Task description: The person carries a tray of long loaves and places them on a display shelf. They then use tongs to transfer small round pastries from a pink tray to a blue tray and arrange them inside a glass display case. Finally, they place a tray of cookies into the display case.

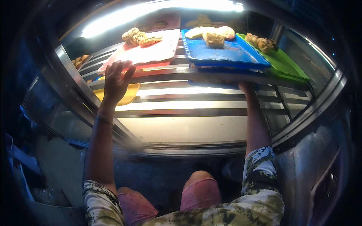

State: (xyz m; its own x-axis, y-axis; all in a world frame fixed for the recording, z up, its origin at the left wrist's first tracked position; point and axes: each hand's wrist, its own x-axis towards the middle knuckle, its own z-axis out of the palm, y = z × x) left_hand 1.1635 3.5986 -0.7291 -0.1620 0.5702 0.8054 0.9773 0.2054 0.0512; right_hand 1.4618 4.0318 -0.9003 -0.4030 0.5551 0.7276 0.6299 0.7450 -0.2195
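My left hand [117,80] has its fingers apart at the front edge of the pink tray [158,52], near the rack's front bar. Bread pieces [135,36] lie at that tray's back. My right arm reaches under the upper rack; of my right hand [245,85] only the part by the wrist shows, near a blue tray underneath, and its fingers are hidden. Above it, the blue tray [226,55] on the upper rack bears several breads [214,39] and crumbs. A green tray [285,63] with rolls [261,43] stands at the right.
A yellow tray [128,94] sits on the level below, behind my left wrist. Metal slats [183,97] span the case. The metal door frame [70,73] slants at the left. A bright tube light [161,10] crosses the top. More breads [80,61] lie at the far left.
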